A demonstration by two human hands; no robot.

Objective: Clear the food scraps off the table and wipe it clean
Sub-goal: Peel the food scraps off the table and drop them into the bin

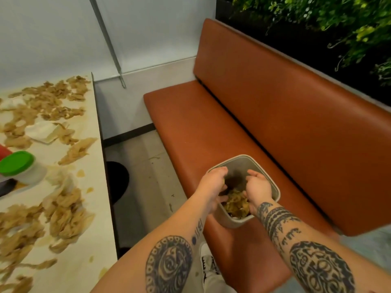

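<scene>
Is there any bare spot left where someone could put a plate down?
On the table, only the near corner by its right edge, past the scraps; elsewhere scraps, napkins and the green-lidded tub crowd it. The bench seat beyond the bin is bare.

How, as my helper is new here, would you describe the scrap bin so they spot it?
Find the long brown bench below the green plants. On its seat, near the front edge, stands a small grey bin with rounded corners, food scraps inside. It is the only container on the bench; the green-lidded tub sits on the table.
</scene>
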